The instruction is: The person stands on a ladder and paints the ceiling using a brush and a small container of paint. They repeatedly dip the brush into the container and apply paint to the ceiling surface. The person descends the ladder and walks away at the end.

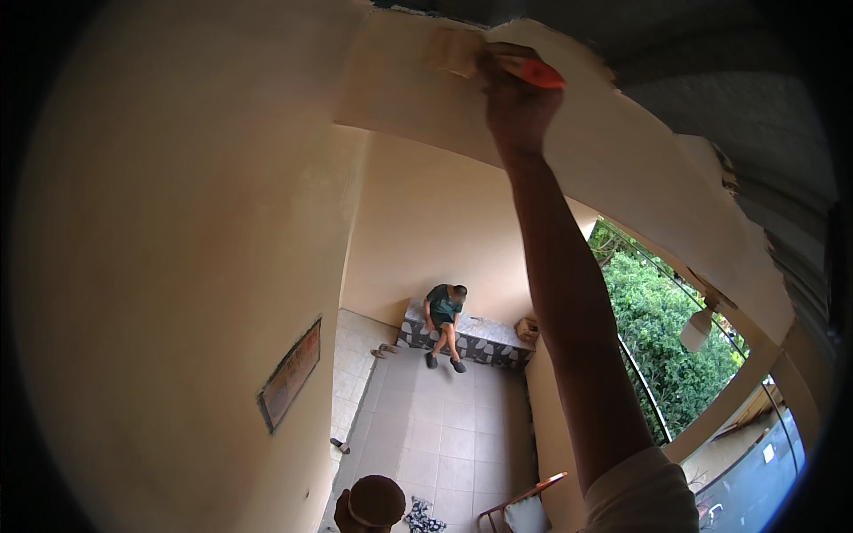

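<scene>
My right arm reaches up from the lower right, and my right hand (520, 98) is closed around a wide paintbrush (540, 73). The brush has a red-orange handle end that sticks out to the right of the fist. Its pale, blurred bristle end lies to the left, against the upper part of the cream wall (418, 98), just below the ceiling edge. My left hand is out of view.
Far below, a person (443, 311) sits on a stone-patterned bench (484, 346). A framed plaque (291, 375) hangs on the left wall. A brown round-topped object (373, 502), a chair (526, 513) and patterned cloth (423, 517) are below. A lamp (698, 329) hangs right.
</scene>
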A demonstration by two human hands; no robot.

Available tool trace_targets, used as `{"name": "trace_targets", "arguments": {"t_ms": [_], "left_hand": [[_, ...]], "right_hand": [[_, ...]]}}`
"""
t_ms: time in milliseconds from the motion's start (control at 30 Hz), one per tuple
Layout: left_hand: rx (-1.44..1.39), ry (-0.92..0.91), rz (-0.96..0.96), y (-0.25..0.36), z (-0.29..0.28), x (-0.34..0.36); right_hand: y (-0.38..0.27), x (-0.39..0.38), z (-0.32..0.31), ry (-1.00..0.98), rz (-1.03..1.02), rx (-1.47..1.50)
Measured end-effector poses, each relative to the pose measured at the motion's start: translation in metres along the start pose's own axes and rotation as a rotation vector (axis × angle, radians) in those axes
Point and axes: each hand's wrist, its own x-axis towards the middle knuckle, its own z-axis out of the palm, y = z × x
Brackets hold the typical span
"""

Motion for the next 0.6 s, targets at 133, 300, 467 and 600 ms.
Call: {"name": "trace_targets", "arguments": {"t_ms": [133, 300, 467, 600], "left_hand": [[0.044, 0.006, -0.009, -0.003, -0.002, 0.005], [0.202, 0.054, 0.023, -0.013, -0.012, 0.016], [0.197, 0.033, -0.023, -0.016, 0.008, 0.010], [0.130, 0.071, -0.041, -0.021, 0.003, 0.013]], "right_hand": [[-0.032, 0.003, -0.114, 0.164, 0.150, -0.041], [-0.059, -0.003, -0.244, 0.266, -0.030, -0.379], [-0.057, 0.004, -0.235, 0.101, -0.394, -0.892], [-0.044, -0.027, -0.127, -0.168, -0.562, -1.252]]}}
